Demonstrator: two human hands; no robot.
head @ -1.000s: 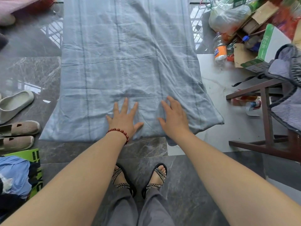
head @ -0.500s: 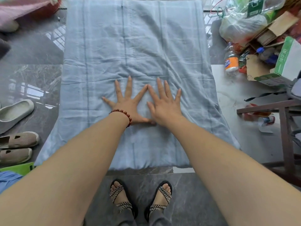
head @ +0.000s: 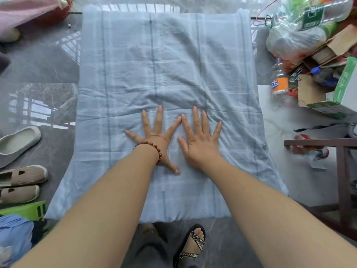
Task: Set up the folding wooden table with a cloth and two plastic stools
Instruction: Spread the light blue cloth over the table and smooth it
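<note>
The cloth covers the whole worktop, which is hidden beneath it. Creases run across the cloth's middle. The left hand and right hand press flat on it, fingers spread and forefinger tips meeting, nearer the near edge than the far. A lopsided sweep could likely drag the cloth askew. Leaning hard might tip a folding top. The bottle beyond the right edge could get snagged.

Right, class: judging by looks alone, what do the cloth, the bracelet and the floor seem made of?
The cloth: probably thin woven cotton; matte, creased, faintly striped.
The bracelet: glossy round reddish-brown beads; stone, wood or resin, unclear.
The floor: polished stone or tile; grey, veined, reflecting a window grille.
</note>
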